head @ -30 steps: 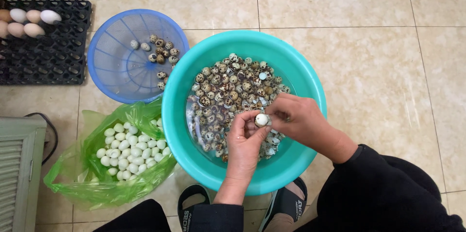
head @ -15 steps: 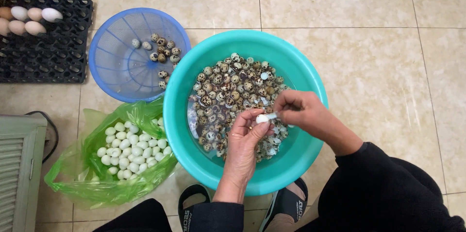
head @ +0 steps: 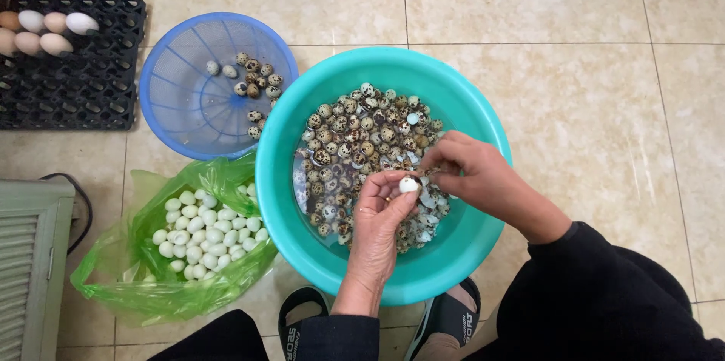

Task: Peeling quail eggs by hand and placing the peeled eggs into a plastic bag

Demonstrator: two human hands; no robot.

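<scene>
A teal basin (head: 302, 115) on the floor holds water, several speckled quail eggs (head: 355, 134) and loose shell bits. Over its near side, my left hand (head: 377, 225) pinches a small, mostly white, partly peeled quail egg (head: 409, 184) between its fingertips. My right hand (head: 479, 176) is beside it, its fingertips closed on the egg's shell at the right side. Both hands hover just above the pile of eggs.
A green plastic bag (head: 121, 285) of peeled white eggs lies left of the basin. A blue basket (head: 185, 93) with several speckled eggs stands behind it. A black egg tray (head: 72, 85) with larger eggs is far left. My sandalled feet (head: 445, 323) sit beneath the basin.
My right hand has drawn slightly up and away from the egg, pulling at shell. My left hand keeps the egg in nearly the same place.
</scene>
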